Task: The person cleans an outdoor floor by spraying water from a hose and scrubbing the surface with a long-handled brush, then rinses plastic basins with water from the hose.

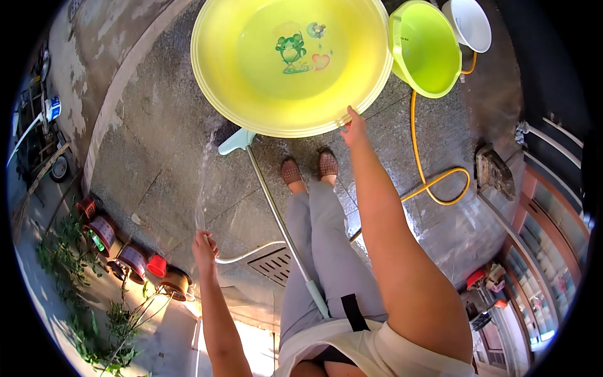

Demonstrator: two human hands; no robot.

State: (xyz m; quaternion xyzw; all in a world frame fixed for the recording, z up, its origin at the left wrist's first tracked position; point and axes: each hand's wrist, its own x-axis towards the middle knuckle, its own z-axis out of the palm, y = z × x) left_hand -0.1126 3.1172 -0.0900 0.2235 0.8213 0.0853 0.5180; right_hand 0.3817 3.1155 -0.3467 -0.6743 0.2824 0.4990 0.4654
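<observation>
My left hand [205, 249] is closed round a garden hose [250, 253], and a stream of water [203, 169] runs from it onto the wet paving. My right hand [354, 128] grips the near rim of a large yellow basin [251, 75], which has a green frog and a pink heart printed on its inside. Its thumb lies over the rim, while the other fingers are partly hidden. Between my hands, a long-handled tool with a pale blue head [237, 142] leans against my body, its metal pole [273, 204] crossing in front of my leg.
A lime-green tub [427, 53] and a white bucket [470, 25] stand right of the basin. The orange hose [414, 138] loops across the floor. A drain grate [271, 266] lies by my legs. Potted plants [133, 261] line the left; a stone block [494, 171] sits right.
</observation>
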